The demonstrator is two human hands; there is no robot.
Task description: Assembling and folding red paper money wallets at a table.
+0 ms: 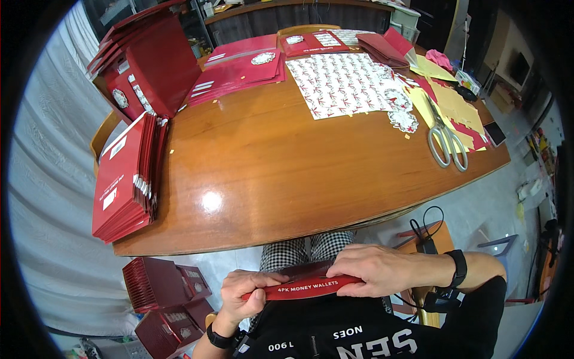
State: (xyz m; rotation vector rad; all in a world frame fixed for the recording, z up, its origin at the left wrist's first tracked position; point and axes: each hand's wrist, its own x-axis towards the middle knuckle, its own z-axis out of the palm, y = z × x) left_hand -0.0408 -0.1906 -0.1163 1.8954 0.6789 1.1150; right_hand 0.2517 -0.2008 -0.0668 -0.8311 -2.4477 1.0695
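Close in front of my body, above my lap, I hold a red cardboard package (311,288) with white lettering along its narrow side. My left hand (246,292) grips its left end, thumb in front and fingers over the top. My right hand (366,270) is closed round its right end, with the fingers bent over the upper edge. A darker part of the package shows behind the red strip between the hands. Its underside is hidden. Beyond it lies the near edge of the wooden table (257,173).
A stack of flat red packages (128,185) stands at the table's left edge, below large red boxes (155,66). Flat red sheets (239,78), patterned paper (341,84) and scissors (442,134) lie farther off. More red boxes (158,284) sit below the table at left.
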